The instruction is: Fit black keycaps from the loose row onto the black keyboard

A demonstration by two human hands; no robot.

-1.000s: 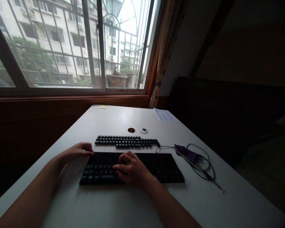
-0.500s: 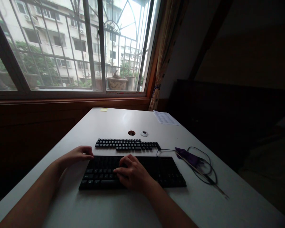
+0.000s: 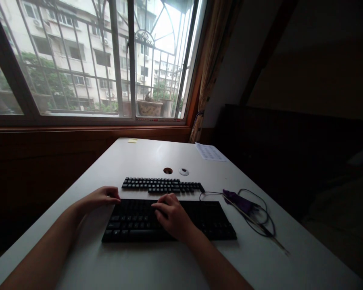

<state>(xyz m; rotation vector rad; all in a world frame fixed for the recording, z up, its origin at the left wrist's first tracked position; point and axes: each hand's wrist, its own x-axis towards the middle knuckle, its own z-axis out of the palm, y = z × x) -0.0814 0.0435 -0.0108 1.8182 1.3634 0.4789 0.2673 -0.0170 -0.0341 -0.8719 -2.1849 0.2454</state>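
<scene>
A black keyboard lies on the white desk, with keycaps on its near rows and a dark, bare-looking area along its far rows. My left hand is closed on its far left corner, thumb and fingers bent together. Over the middle of the keyboard is my right hand, fingers curled towards the thumb; whatever they hold, if anything, is hidden. Just behind the keyboard, black keycaps stand lined up in rows.
To the right lie a purple cloth, a looped black cable and a thin stick. Farther back are a desk hole, a white ring-shaped cover, a printed sheet and a yellow note. A barred window stands beyond.
My right hand has moved away from the near key rows, towards the keyboard's far side and slightly right. My left hand stays at the corner.
</scene>
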